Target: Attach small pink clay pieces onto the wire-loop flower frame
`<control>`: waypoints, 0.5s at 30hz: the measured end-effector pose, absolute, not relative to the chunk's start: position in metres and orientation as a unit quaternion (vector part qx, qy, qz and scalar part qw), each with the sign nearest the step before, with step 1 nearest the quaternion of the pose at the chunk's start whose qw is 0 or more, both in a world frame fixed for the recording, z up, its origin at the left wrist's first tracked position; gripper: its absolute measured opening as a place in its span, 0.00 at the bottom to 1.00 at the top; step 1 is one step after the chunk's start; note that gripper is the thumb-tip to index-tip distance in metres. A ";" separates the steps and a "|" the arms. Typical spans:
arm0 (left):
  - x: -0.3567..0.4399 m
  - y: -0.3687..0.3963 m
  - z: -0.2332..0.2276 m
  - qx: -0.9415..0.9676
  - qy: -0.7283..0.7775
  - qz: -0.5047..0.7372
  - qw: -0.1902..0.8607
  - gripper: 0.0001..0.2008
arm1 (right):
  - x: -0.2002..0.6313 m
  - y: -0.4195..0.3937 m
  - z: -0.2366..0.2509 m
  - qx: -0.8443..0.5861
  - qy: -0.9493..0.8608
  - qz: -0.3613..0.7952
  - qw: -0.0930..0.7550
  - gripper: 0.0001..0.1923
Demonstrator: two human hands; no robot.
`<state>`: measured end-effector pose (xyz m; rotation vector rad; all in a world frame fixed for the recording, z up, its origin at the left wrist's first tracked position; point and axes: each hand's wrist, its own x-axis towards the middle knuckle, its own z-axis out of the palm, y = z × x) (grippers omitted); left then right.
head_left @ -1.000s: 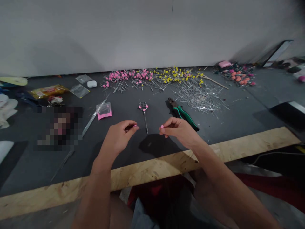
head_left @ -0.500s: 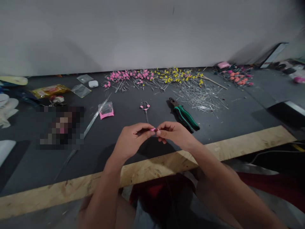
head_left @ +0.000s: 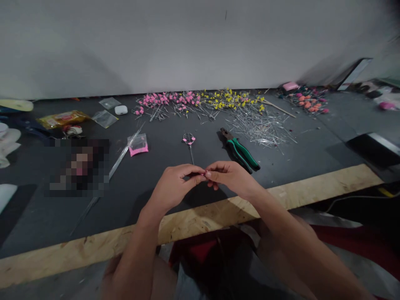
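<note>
My left hand (head_left: 175, 187) and my right hand (head_left: 233, 177) meet fingertip to fingertip just above the dark table mat (head_left: 175, 200). Between the pinched fingers sits a tiny pink bead (head_left: 204, 172), mostly hidden. Whether a wire runs through it cannot be seen. Just beyond the hands lies a wire piece with a looped head and pink beads (head_left: 188, 141). Green-handled pliers (head_left: 240, 150) rest to the right of it.
Along the back wall lie heaps of pink-headed wires (head_left: 168, 100), yellow-headed wires (head_left: 228, 98) and bare metal wires (head_left: 262, 125). A small bag of pink beads (head_left: 137, 145), a long rod (head_left: 115, 164) and packets sit left. The table's wooden front edge (head_left: 200, 221) runs below my wrists.
My hands were apart, each pinching a pink bit; they came together in front of me and now press fingertip to fingertip, hiding most of the pink piece.
</note>
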<state>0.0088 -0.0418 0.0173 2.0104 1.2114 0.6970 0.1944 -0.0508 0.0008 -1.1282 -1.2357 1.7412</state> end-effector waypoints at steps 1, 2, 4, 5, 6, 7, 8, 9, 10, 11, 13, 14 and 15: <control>0.009 -0.042 0.017 0.773 0.467 0.263 0.339 0.07 | 0.195 -0.051 0.001 -0.441 -0.480 0.671 0.352 0.09; 0.010 -0.042 0.017 0.774 0.469 0.258 0.338 0.07 | 0.195 -0.051 0.001 -0.447 -0.484 0.667 0.348 0.09; 0.012 -0.043 0.017 0.775 0.472 0.247 0.340 0.07 | 0.196 -0.052 0.002 -0.456 -0.492 0.658 0.341 0.09; 0.012 -0.044 0.018 0.776 0.472 0.241 0.342 0.07 | 0.196 -0.053 0.002 -0.459 -0.497 0.655 0.336 0.09; 0.013 -0.045 0.018 0.777 0.471 0.235 0.344 0.07 | 0.196 -0.054 0.002 -0.461 -0.501 0.654 0.331 0.08; 0.013 -0.045 0.019 0.779 0.470 0.229 0.346 0.07 | 0.196 -0.054 0.002 -0.459 -0.503 0.655 0.327 0.08; 0.013 -0.045 0.019 0.780 0.471 0.225 0.346 0.07 | 0.197 -0.055 0.002 -0.457 -0.505 0.657 0.323 0.08; 0.011 -0.045 0.019 0.778 0.476 0.223 0.344 0.07 | 0.197 -0.056 0.003 -0.454 -0.505 0.660 0.321 0.07; 0.008 -0.044 0.019 0.773 0.487 0.223 0.339 0.08 | 0.198 -0.057 0.003 -0.450 -0.505 0.664 0.319 0.07; 0.003 -0.042 0.018 0.765 0.504 0.223 0.334 0.08 | 0.200 -0.058 0.003 -0.446 -0.505 0.667 0.318 0.07; -0.009 -0.036 0.015 0.738 0.551 0.221 0.321 0.09 | 0.202 -0.058 0.002 -0.441 -0.504 0.673 0.314 0.06; -0.017 -0.032 0.013 0.720 0.577 0.218 0.318 0.11 | 0.204 -0.058 0.002 -0.440 -0.502 0.676 0.312 0.06; -0.025 -0.029 0.011 0.701 0.602 0.214 0.317 0.13 | 0.205 -0.058 0.001 -0.440 -0.499 0.679 0.311 0.06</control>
